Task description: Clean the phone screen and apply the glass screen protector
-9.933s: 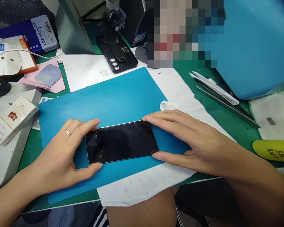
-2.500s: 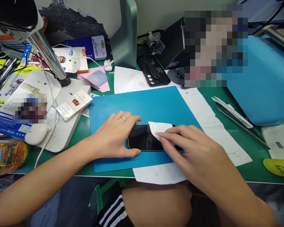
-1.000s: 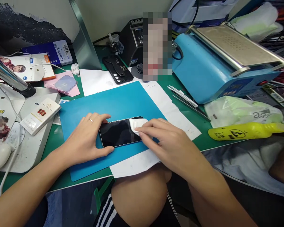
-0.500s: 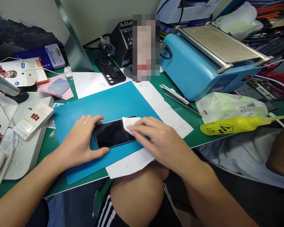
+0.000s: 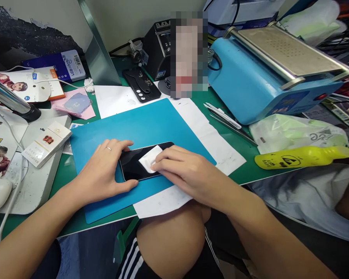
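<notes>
A smartphone (image 5: pixel 131 166) with a dark screen lies face up on the blue mat (image 5: pixel 116 128). My left hand (image 5: pixel 103 170) braces its left end, thumb along the near edge and fingers at the far edge. In my right hand (image 5: pixel 186 168) a folded white wipe (image 5: pixel 148 158) is pinched between thumb and fingers, lying against the phone's screen. The phone's right end is partly covered by that hand.
To the right are a blue machine with a metal plate (image 5: pixel 241 81), tweezers (image 5: pixel 235 130), a plastic bag (image 5: pixel 296 131) and a yellow bottle (image 5: pixel 291 158). A cigarette box (image 5: pixel 46 143) sits at left. Behind the mat lies a black phone case (image 5: pixel 142 86).
My right hand has drawn the wipe leftward from the phone's right end to nearer the screen's middle. My left hand keeps its hold. The whole view has shifted slightly.
</notes>
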Motion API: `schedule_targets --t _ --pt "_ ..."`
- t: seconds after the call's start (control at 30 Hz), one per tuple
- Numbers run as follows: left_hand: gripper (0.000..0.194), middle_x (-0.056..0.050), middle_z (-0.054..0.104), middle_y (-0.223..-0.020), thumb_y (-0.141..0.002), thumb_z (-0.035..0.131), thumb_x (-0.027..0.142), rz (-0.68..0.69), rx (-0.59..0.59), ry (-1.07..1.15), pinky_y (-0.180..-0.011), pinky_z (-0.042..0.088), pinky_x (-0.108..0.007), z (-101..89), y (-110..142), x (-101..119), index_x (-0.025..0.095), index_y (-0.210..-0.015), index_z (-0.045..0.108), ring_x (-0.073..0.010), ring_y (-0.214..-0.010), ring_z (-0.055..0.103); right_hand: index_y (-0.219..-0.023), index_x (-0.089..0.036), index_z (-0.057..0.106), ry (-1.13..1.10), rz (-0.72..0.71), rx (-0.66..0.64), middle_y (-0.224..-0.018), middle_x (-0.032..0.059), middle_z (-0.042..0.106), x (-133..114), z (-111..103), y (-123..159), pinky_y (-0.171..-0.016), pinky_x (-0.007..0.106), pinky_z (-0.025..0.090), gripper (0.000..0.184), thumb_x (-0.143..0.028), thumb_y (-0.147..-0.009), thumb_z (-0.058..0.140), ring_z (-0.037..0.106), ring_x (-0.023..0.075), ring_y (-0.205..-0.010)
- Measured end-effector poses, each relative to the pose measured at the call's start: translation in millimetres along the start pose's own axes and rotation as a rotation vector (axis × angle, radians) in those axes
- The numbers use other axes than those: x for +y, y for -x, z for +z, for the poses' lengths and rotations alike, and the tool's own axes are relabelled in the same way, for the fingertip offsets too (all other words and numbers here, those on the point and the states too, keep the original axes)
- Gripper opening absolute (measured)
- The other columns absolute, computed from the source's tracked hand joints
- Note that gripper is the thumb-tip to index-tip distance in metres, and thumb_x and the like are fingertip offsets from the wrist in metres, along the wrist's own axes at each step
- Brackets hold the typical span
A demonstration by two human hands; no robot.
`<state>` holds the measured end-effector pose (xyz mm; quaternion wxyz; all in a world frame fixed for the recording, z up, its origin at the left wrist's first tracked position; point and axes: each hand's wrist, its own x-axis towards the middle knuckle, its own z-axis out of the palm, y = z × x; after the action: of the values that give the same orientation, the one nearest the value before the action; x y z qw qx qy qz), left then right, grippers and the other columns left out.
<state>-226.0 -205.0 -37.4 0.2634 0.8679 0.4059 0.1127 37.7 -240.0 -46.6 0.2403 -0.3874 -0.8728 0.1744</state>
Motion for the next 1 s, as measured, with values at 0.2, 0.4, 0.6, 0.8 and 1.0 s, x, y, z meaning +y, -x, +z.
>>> schedule_targets --t 0.2,0.4,0.6,0.8,1.0 --pt "0.071 -0.010 0.062 -0.123 -0.083 0.080 0.046 0.013 -0.002 0.012 -0.093 0.048 -0.045 -0.7 0 1 0.019 -0.140 0.046 -0.0304 -0.108 0.057 -0.098 -0.021 0.074 -0.036 0.061 -0.077 -0.099 0.0061 0.075 17 -13 -9 -0.078 0.034 0.056 0.023 -0.014 -0.102 0.053 0.069 0.0203 -0.093" --pt "0.072 -0.011 0.062 -0.123 -0.083 0.080 0.045 0.020 0.000 0.008 -0.094 0.048 -0.046 0.5 -1 -1 0.019 -0.140 0.046 -0.0306 -0.108 0.057 -0.100 -0.020 0.076 -0.108 0.095 -0.165 -0.101 0.0048 0.075 12 -12 -19 -0.079 0.029 0.054 0.021 -0.015 -0.102 0.055 0.071 0.0173 -0.093" --pt "0.073 -0.011 0.062 -0.124 -0.083 0.080 0.048 0.015 0.001 0.006 -0.095 0.048 -0.047 0.7 0 -3 0.020 -0.141 0.046 -0.0313 -0.110 0.057 -0.099 -0.021 0.077 -0.028 0.149 -0.234 -0.101 0.0045 0.077 12 -18 -34 -0.076 0.029 0.050 0.023 -0.013 -0.099 0.056 0.070 0.0179 -0.090" --pt "0.073 -0.011 0.063 -0.123 -0.082 0.080 0.048 0.011 0.004 0.007 -0.094 0.048 -0.047 0.8 0 -2 0.020 -0.141 0.046 -0.0314 -0.108 0.057 -0.094 -0.020 0.077 -0.012 0.114 -0.319 -0.093 0.0030 0.077 5 -25 -38 -0.070 0.027 0.045 0.019 -0.014 -0.098 0.059 0.068 0.0155 -0.081" --pt "0.074 -0.011 0.063 -0.124 -0.084 0.078 0.051 0.026 0.006 -0.009 -0.092 0.049 -0.047 1.7 0 -3 0.020 -0.142 0.046 -0.0310 -0.108 0.056 -0.091 -0.020 0.076 -0.021 0.092 -0.317 -0.093 0.0028 0.076 1 -23 -32 -0.070 0.026 0.044 0.019 -0.012 -0.097 0.060 0.068 0.0155 -0.082"
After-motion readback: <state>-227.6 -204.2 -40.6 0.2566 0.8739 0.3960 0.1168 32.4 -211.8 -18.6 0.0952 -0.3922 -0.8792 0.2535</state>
